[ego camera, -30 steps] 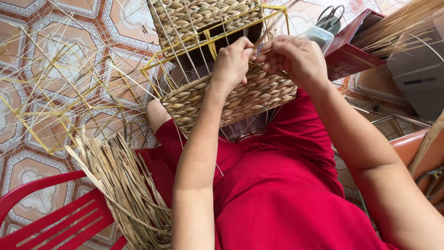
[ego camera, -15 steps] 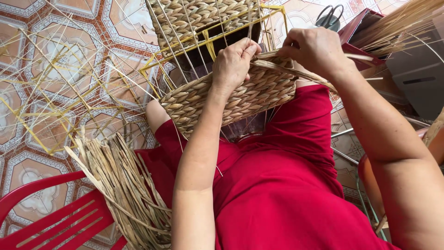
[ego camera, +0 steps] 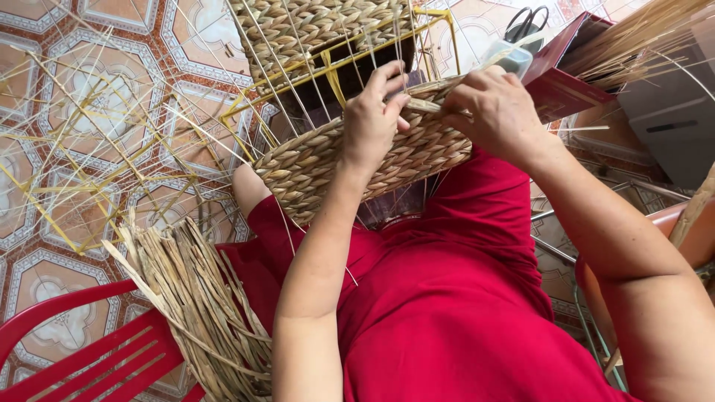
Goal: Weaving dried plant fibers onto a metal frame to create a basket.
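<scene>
A half-woven straw basket (ego camera: 328, 160) on a yellow wire frame (ego camera: 350, 56) rests on my lap, over red clothing. My left hand (ego camera: 376, 119) presses on the top woven row, thumb and fingers pinching a straw strand (ego camera: 421, 106). My right hand (ego camera: 495, 112) grips the same strand just to the right, at the basket's rim. Both hands are close together, almost touching. Bare frame wires rise above the woven part.
A bundle of loose straw strands (ego camera: 197, 298) lies over a red plastic chair (ego camera: 82, 350) at lower left. Empty yellow wire frames (ego camera: 89, 149) lie on the patterned tile floor. Scissors (ego camera: 525, 22) rest on a dark red box (ego camera: 573, 71) at upper right, beside more straw (ego camera: 640, 37).
My right hand swung out to the right pulling the strand, then came back to the rim beside my left hand. The left hand stayed on the weave.
</scene>
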